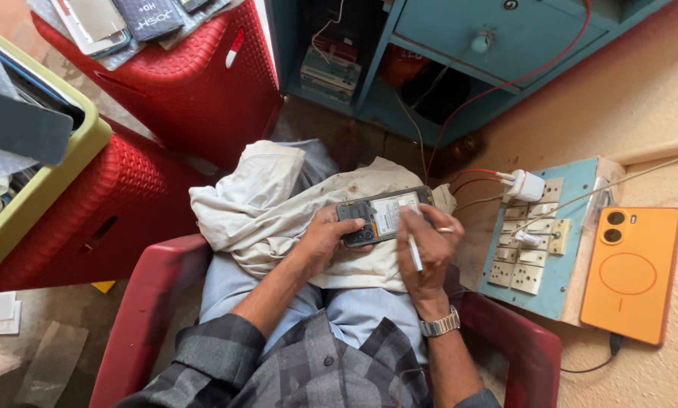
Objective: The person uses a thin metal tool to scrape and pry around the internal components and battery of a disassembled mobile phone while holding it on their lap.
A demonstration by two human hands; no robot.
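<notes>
An opened phone (384, 214) with its back cover off lies on a stained white cloth (278, 208) over my lap. My left hand (325, 236) grips the phone's left end from below. My right hand (427, 243), with a ring and a metal wristwatch, holds a thin white tool (414, 251) and rests its fingers on the phone's right side. The tool's tip is hidden behind my fingers.
An orange phone (630, 272) lies on the beige floor at right, beside a blue switchboard (539, 242) with a white charger (526, 185) and red wires. Red plastic stools (180, 83) stand at left; a blue cabinet (490, 45) is ahead. I sit in a red chair (146, 317).
</notes>
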